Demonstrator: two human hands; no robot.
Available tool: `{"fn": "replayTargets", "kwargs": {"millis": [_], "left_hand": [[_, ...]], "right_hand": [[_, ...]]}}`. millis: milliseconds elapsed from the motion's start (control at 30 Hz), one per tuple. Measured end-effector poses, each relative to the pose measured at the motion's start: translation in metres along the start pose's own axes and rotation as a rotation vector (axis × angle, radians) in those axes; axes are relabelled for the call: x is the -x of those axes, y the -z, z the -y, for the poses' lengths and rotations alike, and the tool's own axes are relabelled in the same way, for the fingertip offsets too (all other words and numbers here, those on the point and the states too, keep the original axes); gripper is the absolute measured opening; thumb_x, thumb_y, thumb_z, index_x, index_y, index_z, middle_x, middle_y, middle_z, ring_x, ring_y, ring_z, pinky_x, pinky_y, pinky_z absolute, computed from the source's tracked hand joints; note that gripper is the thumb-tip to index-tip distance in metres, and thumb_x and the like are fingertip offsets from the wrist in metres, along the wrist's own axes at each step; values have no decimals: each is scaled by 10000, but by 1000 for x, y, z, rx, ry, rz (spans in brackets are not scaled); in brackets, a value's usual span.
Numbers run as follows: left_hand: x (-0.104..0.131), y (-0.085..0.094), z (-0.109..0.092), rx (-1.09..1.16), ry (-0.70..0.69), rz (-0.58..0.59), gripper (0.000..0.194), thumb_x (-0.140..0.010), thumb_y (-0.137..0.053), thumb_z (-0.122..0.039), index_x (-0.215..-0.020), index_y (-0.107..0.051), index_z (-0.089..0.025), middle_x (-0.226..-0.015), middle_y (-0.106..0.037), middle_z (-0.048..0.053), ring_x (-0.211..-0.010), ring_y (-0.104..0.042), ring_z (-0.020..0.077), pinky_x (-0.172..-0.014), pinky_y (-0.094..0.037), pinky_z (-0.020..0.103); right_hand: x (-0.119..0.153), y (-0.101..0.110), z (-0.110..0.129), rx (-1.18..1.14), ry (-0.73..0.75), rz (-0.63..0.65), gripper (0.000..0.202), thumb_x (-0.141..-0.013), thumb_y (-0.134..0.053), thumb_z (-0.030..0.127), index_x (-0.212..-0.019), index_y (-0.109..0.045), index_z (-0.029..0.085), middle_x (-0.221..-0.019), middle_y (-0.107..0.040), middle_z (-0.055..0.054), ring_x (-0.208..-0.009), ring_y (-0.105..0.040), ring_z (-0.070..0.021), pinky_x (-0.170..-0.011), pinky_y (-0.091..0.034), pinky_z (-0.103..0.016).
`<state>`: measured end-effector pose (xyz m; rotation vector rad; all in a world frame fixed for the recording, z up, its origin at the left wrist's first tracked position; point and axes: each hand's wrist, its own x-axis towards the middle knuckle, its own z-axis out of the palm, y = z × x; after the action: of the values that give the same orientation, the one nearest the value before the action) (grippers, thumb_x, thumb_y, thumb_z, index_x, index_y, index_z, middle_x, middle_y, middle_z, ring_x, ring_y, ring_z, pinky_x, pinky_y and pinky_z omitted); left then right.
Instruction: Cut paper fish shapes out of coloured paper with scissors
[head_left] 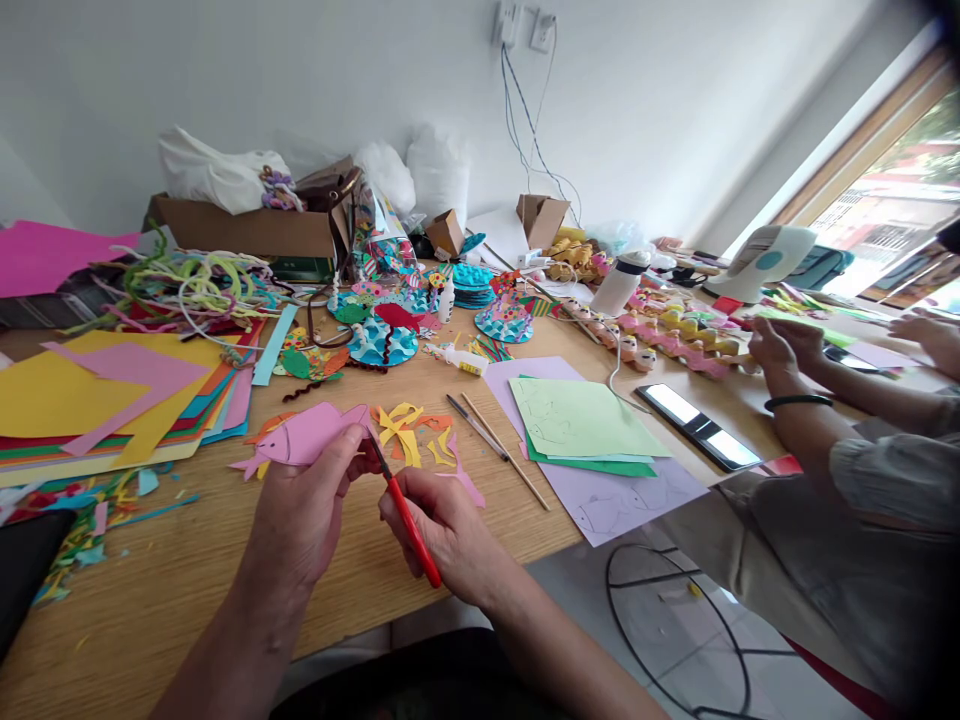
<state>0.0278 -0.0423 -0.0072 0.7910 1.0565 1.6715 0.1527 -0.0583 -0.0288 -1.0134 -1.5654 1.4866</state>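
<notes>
My left hand (319,495) pinches a pink paper fish (304,435) with an eye and lines drawn on it, held above the wooden table. Red-handled scissors (409,515) are gripped in my right hand (442,525), their blades close to the fish's right end. Whether the blades touch the paper I cannot tell. Yellow and orange paper scraps (405,430) lie just beyond the scissors, along with a pink offcut (465,475). A pen (478,427) and a thin wooden stick (506,450) rest to the right of them.
Coloured paper sheets (82,390) are stacked at left, near tangled pipe cleaners (202,290). Green sheets (585,415) and purple paper with drawn fish (615,500) lie right of centre, beside a phone (697,425). A co-worker's hands (780,345) are farther right. A glue bottle (461,360) lies behind the scraps.
</notes>
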Motion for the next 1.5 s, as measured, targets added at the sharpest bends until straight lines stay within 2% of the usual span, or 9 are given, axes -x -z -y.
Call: {"fn": "replayTargets", "kwargs": {"millis": [267, 800, 1233, 1500], "left_hand": [[0, 1, 1, 4, -2, 5, 110, -574, -773, -214, -626, -676, -216, -604, -666, -42, -590, -607, 144, -536, -492, 235], [0, 9, 3, -8, 61, 98, 106, -607, -775, -232, -629, -691, -170, -592, -685, -23, -574, -601, 122, -515, -507, 210], [-1, 12, -3, -45, 103, 155, 74, -586, -773, -221, -614, -728, -170, -580, -693, -17, -550, -595, 119, -478, -518, 194], [-4, 19, -8, -117, 158, 255, 89, -604, -779, -242, -627, -731, -170, -611, -698, -8, -583, -615, 127, -521, -537, 203]], "right_hand": [[1, 0, -1, -6, 7, 8, 445, -846, -559, 565, -625, -430, 201, -551, -358, 53, -477, -326, -76, -437, -247, -204], [5, 2, -2, 0, -22, -12, 475, -821, -602, 566, -593, -404, 200, -557, -341, 52, -486, -304, -73, -424, -237, -201], [8, 5, -7, 34, -24, 3, 472, -837, -580, 564, -598, -411, 195, -550, -353, 52, -498, -314, -72, -444, -243, -200], [10, 8, -7, 95, 4, 5, 443, -854, -559, 514, -594, -398, 194, -570, -359, 43, -535, -320, -84, -472, -247, -209]]}}
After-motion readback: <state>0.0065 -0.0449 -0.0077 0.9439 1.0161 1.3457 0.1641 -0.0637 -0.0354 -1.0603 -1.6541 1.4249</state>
